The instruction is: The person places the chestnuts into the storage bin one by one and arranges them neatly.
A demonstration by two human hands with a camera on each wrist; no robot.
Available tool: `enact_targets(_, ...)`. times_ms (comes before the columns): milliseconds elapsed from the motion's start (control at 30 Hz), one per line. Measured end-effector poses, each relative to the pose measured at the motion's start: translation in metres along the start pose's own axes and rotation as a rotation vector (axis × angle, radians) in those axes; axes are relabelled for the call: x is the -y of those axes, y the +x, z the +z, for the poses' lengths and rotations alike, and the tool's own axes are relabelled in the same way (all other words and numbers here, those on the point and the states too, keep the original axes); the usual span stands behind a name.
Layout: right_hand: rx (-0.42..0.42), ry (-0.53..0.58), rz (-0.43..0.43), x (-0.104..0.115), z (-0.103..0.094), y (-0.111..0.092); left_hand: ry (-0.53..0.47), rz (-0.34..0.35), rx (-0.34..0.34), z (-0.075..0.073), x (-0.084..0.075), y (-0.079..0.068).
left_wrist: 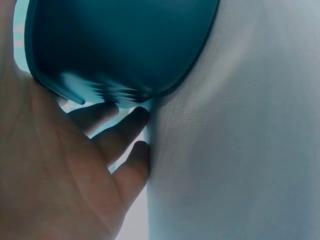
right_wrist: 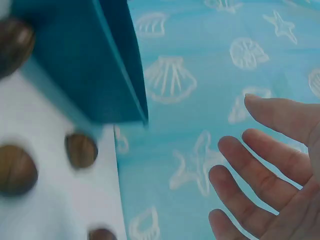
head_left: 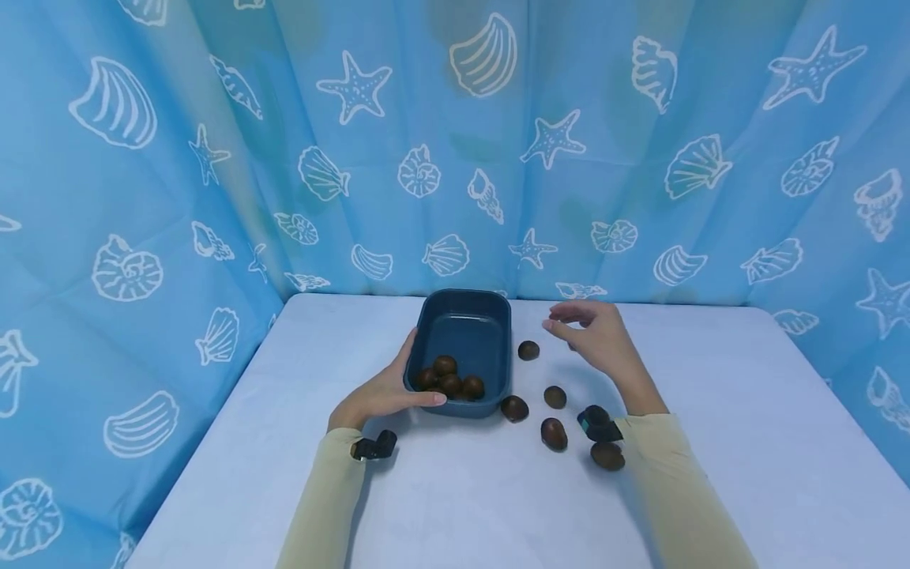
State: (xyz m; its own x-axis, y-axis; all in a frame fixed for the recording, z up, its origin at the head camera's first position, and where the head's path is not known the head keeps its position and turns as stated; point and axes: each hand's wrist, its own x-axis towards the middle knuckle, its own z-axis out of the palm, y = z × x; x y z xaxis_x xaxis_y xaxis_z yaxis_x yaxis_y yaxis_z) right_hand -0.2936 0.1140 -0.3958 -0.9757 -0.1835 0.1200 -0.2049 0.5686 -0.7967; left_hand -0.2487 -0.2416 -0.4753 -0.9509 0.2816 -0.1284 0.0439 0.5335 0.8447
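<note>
A dark blue rectangular tub stands on the table. Several dark brown, rounded, fruit-like pieces lie in its near end, one brown piece on top. At its near left corner my left hand grips the tub, thumb over the near rim and fingers along the outer side. The fingers touch the tub's wall in the left wrist view. To the right of the tub my right hand is raised above the table, holding nothing. Its fingers are spread and slightly bent. Below it lies a loose brown piece.
More brown pieces lie right of the tub: one brown piece by its near corner, others nearer my right wrist, such as a brown piece. The white-covered table ends at a blue shell-patterned curtain.
</note>
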Motion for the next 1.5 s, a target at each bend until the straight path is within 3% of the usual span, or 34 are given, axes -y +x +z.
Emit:
enact_targets(267,0.006,-0.111,-0.006,-0.037,-0.030,-0.029,0.011,-0.021,0.006,-0.001,-0.004,-0.001)
enact_targets(667,0.077,-0.209,0.008,-0.078,-0.027,-0.060,0.022,-0.029,0.007,0.001,-0.002,-0.002)
enact_targets(833,0.141,-0.227,-0.005,-0.082,-0.028,-0.063,0.023,-0.034,0.001,-0.001,-0.003,-0.002)
enact_targets(1100,0.306,-0.250,0.059,-0.086,-0.022,-0.067,0.034,-0.021,0.010,-0.001,-0.001,-0.002)
enact_targets(1500,0.309,-0.314,0.097,-0.078,-0.015,-0.072,0.043,-0.031,0.001,0.000,-0.004,-0.002)
